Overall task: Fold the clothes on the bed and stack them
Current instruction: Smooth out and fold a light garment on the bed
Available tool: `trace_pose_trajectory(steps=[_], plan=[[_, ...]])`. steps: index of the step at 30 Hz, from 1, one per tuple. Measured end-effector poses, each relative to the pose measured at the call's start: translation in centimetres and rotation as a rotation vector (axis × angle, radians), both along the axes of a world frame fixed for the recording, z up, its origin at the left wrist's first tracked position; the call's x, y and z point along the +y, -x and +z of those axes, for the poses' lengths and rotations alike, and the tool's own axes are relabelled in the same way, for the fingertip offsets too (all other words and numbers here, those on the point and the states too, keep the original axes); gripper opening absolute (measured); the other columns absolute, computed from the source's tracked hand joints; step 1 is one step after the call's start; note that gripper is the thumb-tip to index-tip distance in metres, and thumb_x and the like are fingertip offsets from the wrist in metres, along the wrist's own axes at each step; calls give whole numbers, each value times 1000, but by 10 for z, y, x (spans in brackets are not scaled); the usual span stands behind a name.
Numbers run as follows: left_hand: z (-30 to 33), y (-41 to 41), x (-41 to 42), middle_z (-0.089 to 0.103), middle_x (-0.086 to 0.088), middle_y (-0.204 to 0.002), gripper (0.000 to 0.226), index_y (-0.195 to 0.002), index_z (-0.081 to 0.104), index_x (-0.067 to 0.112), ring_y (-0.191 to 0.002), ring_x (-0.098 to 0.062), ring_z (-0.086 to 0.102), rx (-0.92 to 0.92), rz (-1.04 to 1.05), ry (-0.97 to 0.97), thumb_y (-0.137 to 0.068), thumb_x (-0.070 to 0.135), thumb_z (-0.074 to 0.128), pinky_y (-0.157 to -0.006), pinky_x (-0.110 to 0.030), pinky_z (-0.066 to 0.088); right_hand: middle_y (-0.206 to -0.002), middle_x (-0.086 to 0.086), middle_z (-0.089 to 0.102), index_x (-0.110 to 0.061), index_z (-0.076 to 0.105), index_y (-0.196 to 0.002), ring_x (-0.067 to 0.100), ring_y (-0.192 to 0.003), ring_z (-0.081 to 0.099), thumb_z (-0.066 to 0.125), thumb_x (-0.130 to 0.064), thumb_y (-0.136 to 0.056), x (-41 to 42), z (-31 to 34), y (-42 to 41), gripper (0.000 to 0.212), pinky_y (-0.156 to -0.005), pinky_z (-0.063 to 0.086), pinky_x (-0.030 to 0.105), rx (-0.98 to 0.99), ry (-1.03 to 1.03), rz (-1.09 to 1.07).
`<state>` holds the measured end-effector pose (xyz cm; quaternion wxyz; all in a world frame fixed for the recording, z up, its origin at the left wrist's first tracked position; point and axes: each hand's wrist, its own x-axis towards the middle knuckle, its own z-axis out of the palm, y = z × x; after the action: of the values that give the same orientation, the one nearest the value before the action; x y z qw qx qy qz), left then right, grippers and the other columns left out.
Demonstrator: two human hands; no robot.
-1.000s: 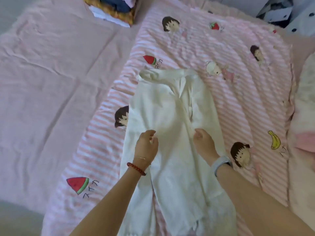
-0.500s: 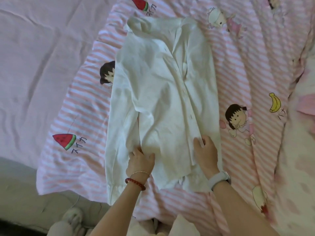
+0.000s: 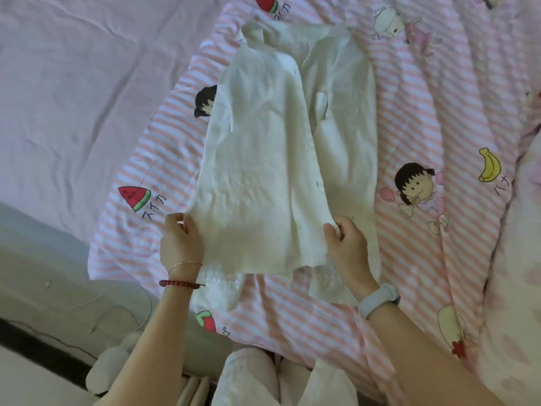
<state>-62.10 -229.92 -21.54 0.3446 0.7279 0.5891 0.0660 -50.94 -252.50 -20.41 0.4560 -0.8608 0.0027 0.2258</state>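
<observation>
A white button-up shirt (image 3: 272, 148) lies collar-away on the pink striped blanket (image 3: 409, 98). Its near part is raised off the bed and stretched between my hands. My left hand (image 3: 180, 243), with a red bead bracelet on the wrist, pinches the shirt's left edge. My right hand (image 3: 345, 244), with a pale blue band on the wrist, pinches the right edge of the raised layer. The hem and a lace-trimmed cuff (image 3: 222, 288) hang below my hands.
The plain pink sheet (image 3: 73, 98) covers the bed to the left of the blanket. The bed's near edge and the floor (image 3: 35, 303) are at the lower left. My white-trousered legs (image 3: 254, 379) stand against the bed. A pale floral quilt (image 3: 521, 259) lies at the right.
My hands slid down the shirt towards me, then moved apart to its sides and lifted the lower part. The view tilted down, and the clothes pile at the top is out of frame.
</observation>
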Motion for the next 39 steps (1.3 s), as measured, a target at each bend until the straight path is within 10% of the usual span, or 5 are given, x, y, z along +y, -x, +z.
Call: trace_pose_trajectory(steps=[6, 11, 16, 24, 39], plan=[[-18, 20, 0, 55, -11, -75, 53, -83, 53, 1, -72, -29, 53, 333, -176, 326, -84, 54, 57, -54, -31, 36, -69, -1, 52, -11, 55, -93, 11, -59, 47, 46, -12, -93, -12, -25, 23, 9, -51, 36, 18, 187, 50, 78], [-19, 41, -14, 37, 0, -53, 38, -59, 39, 11, -56, -23, 35, 2, -47, 127, -89, 21, 59, -46, -29, 22, -62, -1, 38, -12, 44, -72, 11, -54, 34, 46, -6, -92, -17, -19, 26, 21, -46, 31, 12, 85, 49, -25], [-9, 45, 3, 54, -9, -81, 23, -110, 54, 1, -68, -24, 47, -68, 256, 34, -95, 17, 46, -58, -28, 31, -63, 13, 40, -6, 48, -78, 13, -56, 35, 45, -5, -92, -8, 0, 21, 13, -52, 32, 22, -63, -40, -107], [-25, 36, 5, 40, -14, -132, 46, -123, 52, 9, -109, -32, 52, 49, 61, 138, -90, 42, 53, -90, -36, 41, -70, 0, 51, -10, 53, -89, 17, -64, 46, 46, -14, -93, -4, -19, 33, 9, -52, 34, 23, 163, 91, 47], [-28, 77, 40, 63, -13, -94, 17, -100, 63, 3, -90, -28, 58, -166, 294, 140, -89, 13, 56, -72, -27, 42, -58, 10, 45, -11, 54, -79, 10, -50, 39, 50, -14, -94, 14, 5, 58, 15, -50, 33, 25, 32, -82, 139]])
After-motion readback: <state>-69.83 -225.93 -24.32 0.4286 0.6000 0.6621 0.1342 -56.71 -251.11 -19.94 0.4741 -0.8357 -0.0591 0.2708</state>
